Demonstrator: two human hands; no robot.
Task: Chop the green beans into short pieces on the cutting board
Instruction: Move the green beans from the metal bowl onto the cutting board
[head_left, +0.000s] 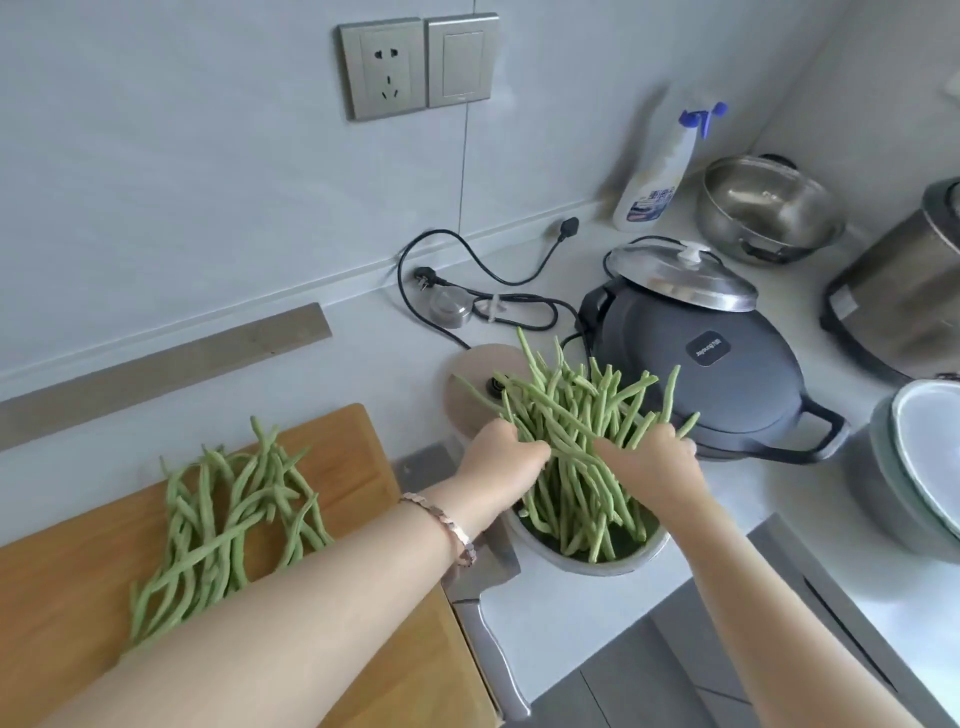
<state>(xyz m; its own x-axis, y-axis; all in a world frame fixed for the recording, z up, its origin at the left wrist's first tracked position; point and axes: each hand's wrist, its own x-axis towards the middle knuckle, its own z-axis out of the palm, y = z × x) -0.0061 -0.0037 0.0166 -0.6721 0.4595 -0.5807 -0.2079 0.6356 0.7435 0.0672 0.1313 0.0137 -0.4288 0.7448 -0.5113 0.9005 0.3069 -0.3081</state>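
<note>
Left hand and right hand clasp beans over the bowl. Loading step, seemingly; next they cross to the board.

Cutting board right strip bare; bean pile fills middle; knife lies between board, bowl.

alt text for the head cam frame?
The left hand and right hand grip a bunch of green beans over a metal bowl. More whole beans lie on the wooden cutting board; a cleaver lies between board and bowl.
</note>
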